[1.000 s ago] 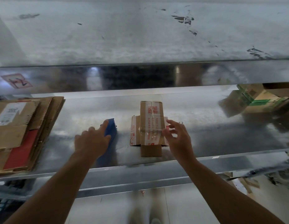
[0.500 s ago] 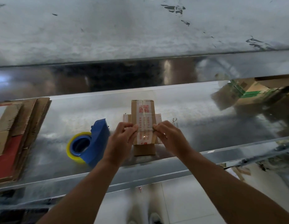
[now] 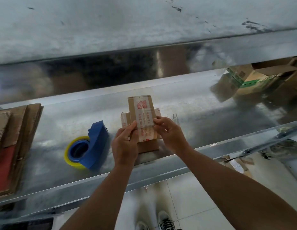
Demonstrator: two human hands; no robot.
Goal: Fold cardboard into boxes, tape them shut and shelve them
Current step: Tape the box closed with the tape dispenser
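Our left hand (image 3: pixel 125 143) has left the tape dispenser (image 3: pixel 93 146) and joined our right hand (image 3: pixel 171 133) on the small box (image 3: pixel 142 112), just right of the dispenser. Both hands pinch its taped edges, pressing the strip down. We judge the taping is nearly finished; shelving remains.

left hand (image 3: pixel 125 143): pinches box (image 3: pixel 139 110), left side | right hand (image 3: pixel 169 132): pinches right side | arms: outstretched
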